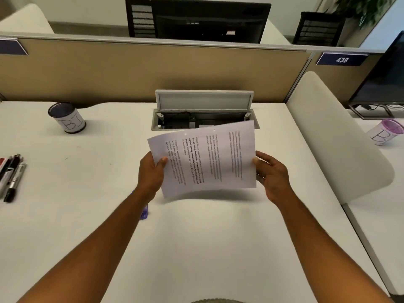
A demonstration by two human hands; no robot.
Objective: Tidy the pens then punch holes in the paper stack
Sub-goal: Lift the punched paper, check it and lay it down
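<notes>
A printed paper stack [207,158] is held up above the middle of the white desk [87,215], its text running sideways. My left hand [150,173] grips its left edge, thumb on top. My right hand [273,173] holds the right edge with the thumb on the sheet and fingers behind. Several pens and markers [11,173] lie bunched at the desk's left edge. A dark pen cup [66,118] with a white label stands at the back left. A purple object [144,212] shows partly under my left forearm; what it is I cannot tell.
An open cable hatch [204,112] sits in the desk just behind the paper. A tan partition [131,71] closes the back. A white divider [332,136] bounds the right side, with a purple-rimmed cup [387,132] on the neighbouring desk beyond it.
</notes>
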